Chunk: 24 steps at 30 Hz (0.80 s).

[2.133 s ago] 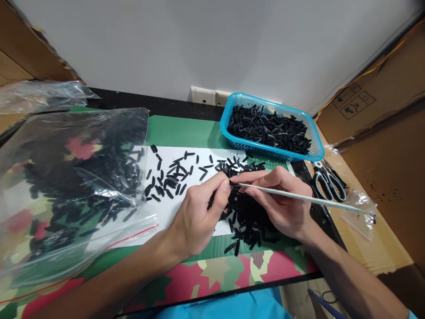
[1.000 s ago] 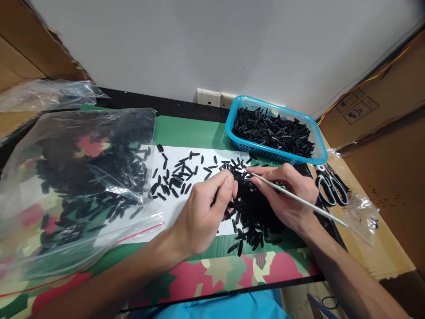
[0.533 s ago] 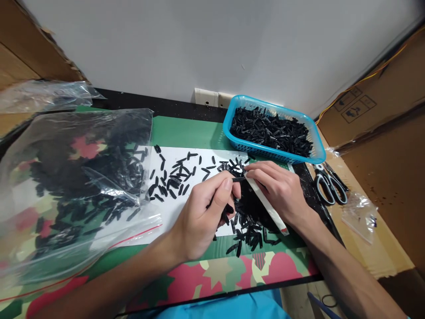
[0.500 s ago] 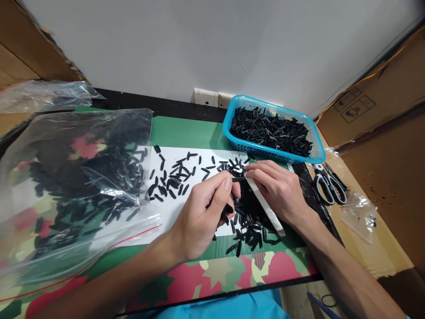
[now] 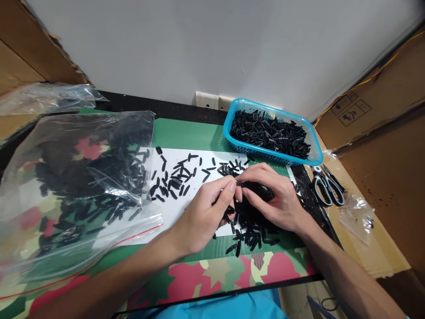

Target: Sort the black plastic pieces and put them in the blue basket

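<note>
My left hand [image 5: 207, 210] is closed, pinching a small black strip-like piece [image 5: 239, 183] between thumb and forefinger. More black pieces [image 5: 229, 212] poke out from under its curled fingers. My right hand [image 5: 280, 197] meets it from the right, with thumb and fingertips closed around the other end of that piece. Most of the piece is covered by fingers. Below and between the hands lies a heap of similar black pieces [image 5: 253, 235]. Others [image 5: 177, 179] are scattered over a white sheet [image 5: 195, 204] to the left.
A blue plastic basket [image 5: 275, 157] full of black pieces stands behind my right hand. A clear zip bag [image 5: 99, 181] holding more covers the left side. Scissors [image 5: 325, 188] and a small plastic bag [image 5: 357, 217] lie on the right, beside cardboard [image 5: 378, 252]. A wall [image 5: 166, 53] rises behind.
The white flat stick under my right hand is no longer visible. My right hand has moved left and its fingertips now meet the piece in my left hand, which stays nearly in place.
</note>
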{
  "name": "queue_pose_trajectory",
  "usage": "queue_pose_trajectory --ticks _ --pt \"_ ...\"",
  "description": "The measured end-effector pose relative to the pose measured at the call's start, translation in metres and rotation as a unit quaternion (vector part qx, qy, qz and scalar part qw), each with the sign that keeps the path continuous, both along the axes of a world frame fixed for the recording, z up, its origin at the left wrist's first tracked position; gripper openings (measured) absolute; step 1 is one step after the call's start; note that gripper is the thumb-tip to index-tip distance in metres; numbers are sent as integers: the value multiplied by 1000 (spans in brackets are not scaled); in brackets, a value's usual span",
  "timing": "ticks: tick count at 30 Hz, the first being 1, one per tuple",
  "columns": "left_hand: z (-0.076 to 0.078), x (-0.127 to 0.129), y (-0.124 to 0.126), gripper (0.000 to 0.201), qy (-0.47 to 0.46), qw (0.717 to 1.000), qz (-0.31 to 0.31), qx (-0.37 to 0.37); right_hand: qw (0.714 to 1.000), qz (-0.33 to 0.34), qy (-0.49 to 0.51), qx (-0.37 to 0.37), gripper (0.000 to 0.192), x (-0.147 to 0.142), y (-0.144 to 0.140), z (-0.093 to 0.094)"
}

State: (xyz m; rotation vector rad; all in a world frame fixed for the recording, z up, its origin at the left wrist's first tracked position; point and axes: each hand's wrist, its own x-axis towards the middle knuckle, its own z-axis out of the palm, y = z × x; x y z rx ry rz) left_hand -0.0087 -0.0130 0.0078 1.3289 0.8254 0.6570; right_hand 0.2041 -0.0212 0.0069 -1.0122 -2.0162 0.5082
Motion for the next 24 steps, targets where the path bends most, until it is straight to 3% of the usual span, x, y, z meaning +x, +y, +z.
queue_pose_trajectory --ticks 4,8,11,17,20,24 --pt "2 0 0 44 -6 999 -33 -35 999 -14 39 8 16 -1 -2 2" --pt "1 1 1 47 -9 998 -31 -56 999 3 40 -2 19 1 -3 3" --pt "1 2 3 48 2 997 -25 -67 999 11 47 -12 11 1 -3 3" --pt "4 4 5 47 -38 987 -8 -154 991 -102 -4 83 7 5 -4 3" --pt "3 4 4 47 -48 985 8 -163 996 -36 4 85 5 -2 -8 3" --pt "2 5 3 49 -14 994 13 -105 998 30 3 49 5 -16 -14 -2"
